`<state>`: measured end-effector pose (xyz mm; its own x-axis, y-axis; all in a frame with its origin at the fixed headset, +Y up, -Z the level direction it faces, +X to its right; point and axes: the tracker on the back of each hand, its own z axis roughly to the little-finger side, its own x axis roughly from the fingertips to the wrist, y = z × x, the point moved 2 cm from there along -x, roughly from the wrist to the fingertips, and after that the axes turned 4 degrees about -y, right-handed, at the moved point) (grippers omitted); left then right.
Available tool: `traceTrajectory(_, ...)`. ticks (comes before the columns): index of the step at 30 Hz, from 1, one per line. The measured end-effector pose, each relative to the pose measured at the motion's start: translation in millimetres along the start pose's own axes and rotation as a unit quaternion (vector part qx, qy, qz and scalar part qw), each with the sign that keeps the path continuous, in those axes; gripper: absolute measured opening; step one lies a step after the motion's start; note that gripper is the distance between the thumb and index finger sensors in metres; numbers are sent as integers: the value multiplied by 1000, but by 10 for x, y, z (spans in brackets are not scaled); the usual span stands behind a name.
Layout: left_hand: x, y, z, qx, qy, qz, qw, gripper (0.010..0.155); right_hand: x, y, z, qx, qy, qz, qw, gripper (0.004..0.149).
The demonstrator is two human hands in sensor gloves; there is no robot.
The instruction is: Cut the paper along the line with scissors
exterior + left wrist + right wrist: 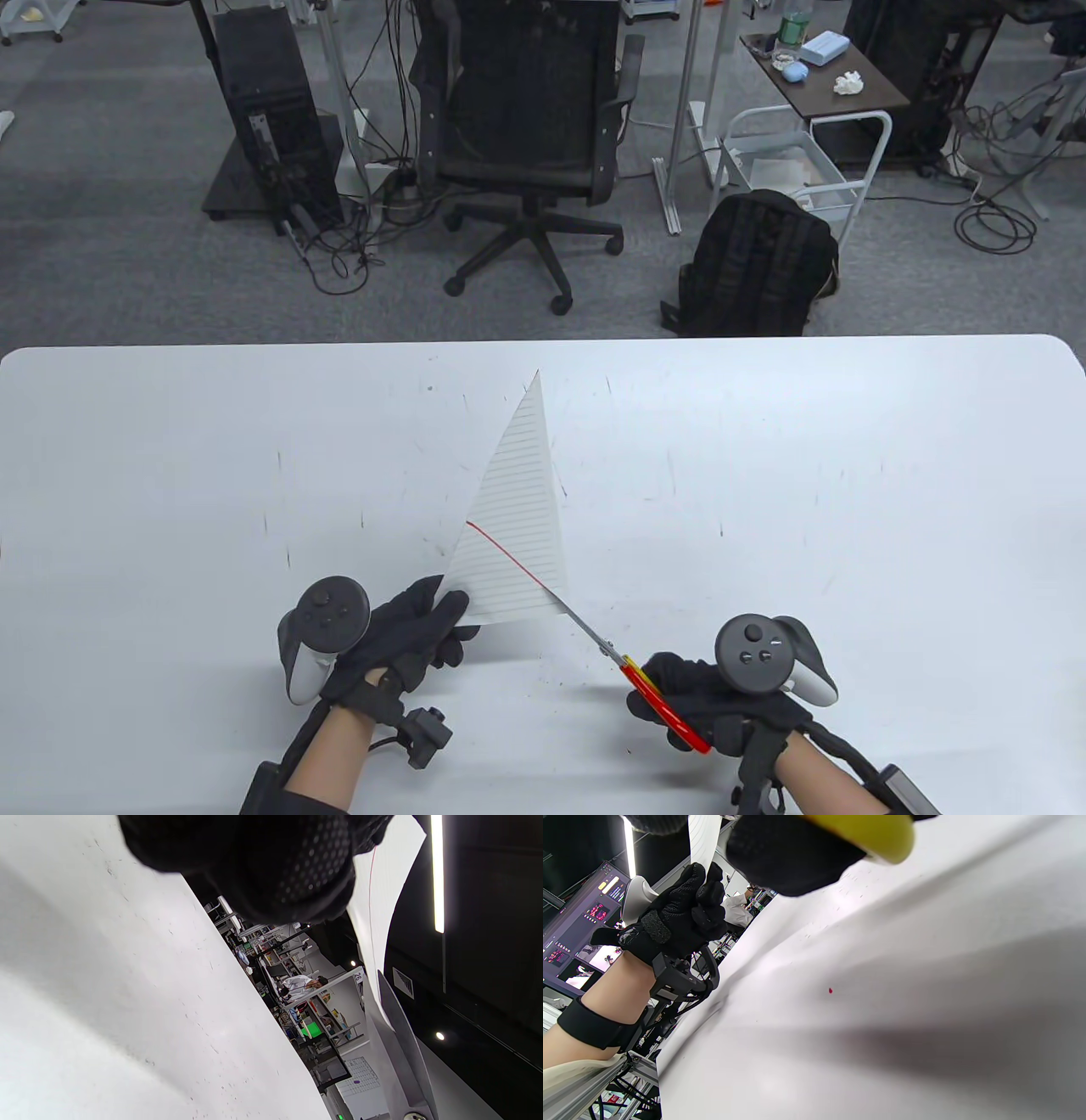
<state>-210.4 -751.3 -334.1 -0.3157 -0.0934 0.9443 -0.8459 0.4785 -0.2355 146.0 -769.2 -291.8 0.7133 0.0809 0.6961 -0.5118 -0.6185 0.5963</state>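
Right hand: nearest the table view's bottom edge, the right hand (721,692) gripped the red-and-yellow handles of the scissors (632,671), fingers through the loops, blades pointing up and left toward the sheet.
Scissors: their blade tips sat at the paper's lower right edge, just where the red line (513,560) ran out; how wide the blades stood apart could not be told.
Left hand: the left hand (407,632) pinched the paper (517,518) at its lower left corner, fingers closed on it, holding the sheet raised off the table (848,509) and tilted, likely so the blades could pass above and below it.
Paper: lined, seen nearly edge-on as a tall triangle, near the middle front of the table between the two hands; the red line curved from its left edge down to the right edge.
Reason for the grip: holding the corner away from the line appeared to keep the sheet taut and the fingers clear of the cut.
Progress: judging by the unbroken line, cutting had barely begun, if at all.
Obstructions: nothing lay between blades and line.
Surroundings: beyond the table stood an office chair (530,127), a black backpack (755,263), a computer tower (267,119) and a small cart (814,161).
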Motion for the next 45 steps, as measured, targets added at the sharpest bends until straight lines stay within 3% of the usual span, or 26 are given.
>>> traceTrajectory(16, 3, -10, 3, -3, 2, 0, 1000, 37, -2, 1, -10, 0, 0, 8, 1000, 63)
traceTrajectory(28, 1, -74, -44, -8, -11, 16, 1000, 37, -2, 42, -30, -6, -19, -23, 1000, 74)
traceTrajectory(45, 6, -214, -123, -22, -23, 39, 999, 37, -4, 53, -35, -11, -17, -27, 999, 73)
